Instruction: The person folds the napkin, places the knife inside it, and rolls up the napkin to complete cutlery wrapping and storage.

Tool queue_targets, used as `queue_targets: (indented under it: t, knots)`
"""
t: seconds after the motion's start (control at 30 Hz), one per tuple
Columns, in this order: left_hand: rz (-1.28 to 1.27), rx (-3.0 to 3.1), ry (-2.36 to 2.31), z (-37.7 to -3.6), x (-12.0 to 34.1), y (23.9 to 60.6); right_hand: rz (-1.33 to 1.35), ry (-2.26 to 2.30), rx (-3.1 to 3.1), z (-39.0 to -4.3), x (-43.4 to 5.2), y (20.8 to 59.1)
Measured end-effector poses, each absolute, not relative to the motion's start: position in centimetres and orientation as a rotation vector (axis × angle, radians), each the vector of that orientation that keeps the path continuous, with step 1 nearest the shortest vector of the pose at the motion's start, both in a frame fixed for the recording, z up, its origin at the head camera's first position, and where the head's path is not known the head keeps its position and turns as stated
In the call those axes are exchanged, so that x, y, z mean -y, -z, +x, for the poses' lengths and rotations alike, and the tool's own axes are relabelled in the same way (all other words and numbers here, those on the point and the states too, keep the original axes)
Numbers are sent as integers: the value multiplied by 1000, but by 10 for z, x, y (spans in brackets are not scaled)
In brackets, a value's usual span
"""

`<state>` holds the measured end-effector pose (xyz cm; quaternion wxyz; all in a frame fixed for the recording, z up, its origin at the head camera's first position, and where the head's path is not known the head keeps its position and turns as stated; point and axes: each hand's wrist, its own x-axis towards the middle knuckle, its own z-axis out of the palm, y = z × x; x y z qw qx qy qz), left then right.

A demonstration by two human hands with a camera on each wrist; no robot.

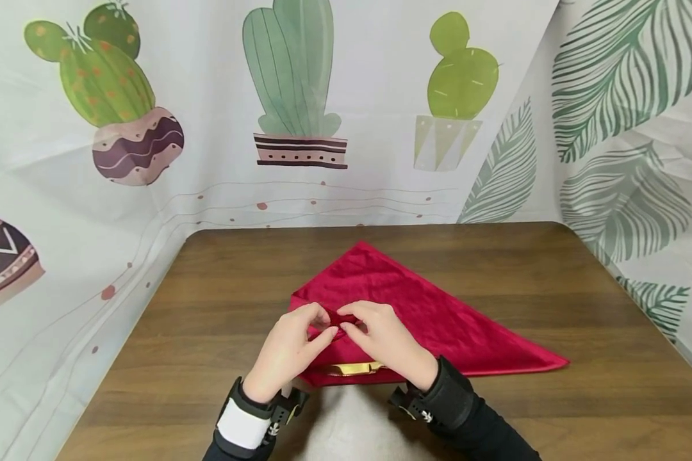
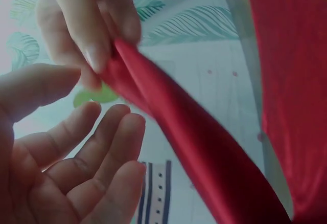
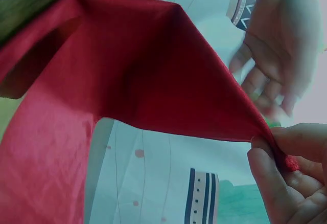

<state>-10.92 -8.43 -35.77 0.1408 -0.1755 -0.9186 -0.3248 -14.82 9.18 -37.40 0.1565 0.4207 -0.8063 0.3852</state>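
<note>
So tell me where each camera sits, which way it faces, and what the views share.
Head: looks forward and down at the table, red cloth, both hands and cuffs.
Left wrist: looks up past the open left hand at the right fingers pinching cloth.
Right wrist: looks up along the lifted cloth; right hand pinches its corner.
Shared: cloth, cactus backdrop.

The cloth (image 1: pixel 415 307) lies on the table (image 1: pixel 553 269), near its front edge and midway between its side edges; both hands meet over the cloth's front part.
</note>
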Motion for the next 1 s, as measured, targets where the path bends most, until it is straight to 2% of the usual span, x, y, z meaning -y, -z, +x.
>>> queue_targets:
  t: [0.5, 0.8, 1.0]
  knots:
    - [-391, 2890, 879, -124, 116, 395, 986, -939, 2540, -153, -162, 384]
    - [-454, 3041, 833, -135, 117, 414, 1099, -841, 2790, -154, -182, 405]
    - [-445, 3114, 804, -137, 117, 423, 1084, -752, 2973, -154, -184, 416]
